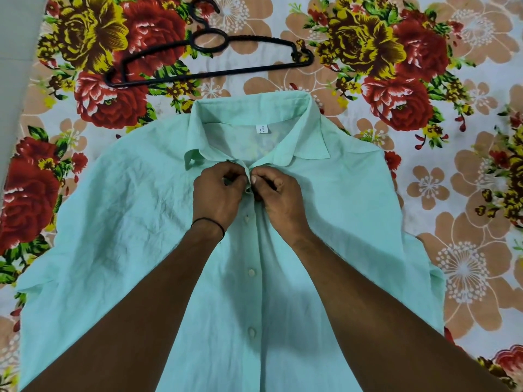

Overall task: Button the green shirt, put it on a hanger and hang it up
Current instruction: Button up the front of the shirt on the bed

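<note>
The buttoning looks close to done, and the rest of the task has not begun. The green shirt (141, 222) lies front-up and spread flat on a floral bed sheet (452, 193), with its collar (254, 114) towards 12 o'clock and its hem running out of view at 6 o'clock.

Down the placket (256, 306), three lower buttons (251, 272) sit in a line from the centre towards 6 o'clock. The two front edges lie together there, so these appear fastened, though the view cannot confirm it.

Both hands meet just below the collar, at the top of the placket. The left hand (219, 190) has its grip closed, pinching the shirt's left front edge between thumb and curled fingers. The right hand (278, 193) has its grip closed on the facing edge, and the thumb tips nearly touch. The uppermost button is hidden under the fingers, so I cannot tell whether it is through its hole.

The black plastic hanger (198, 69) lies flat on the sheet at 12 o'clock from the collar, near it but not touching, with its hook pointing away. Nothing is threaded onto it. What is left is finishing this top button, slipping the hanger into the shoulders, and hanging the shirt up. No rail or hook to hang it on is in view.
</note>
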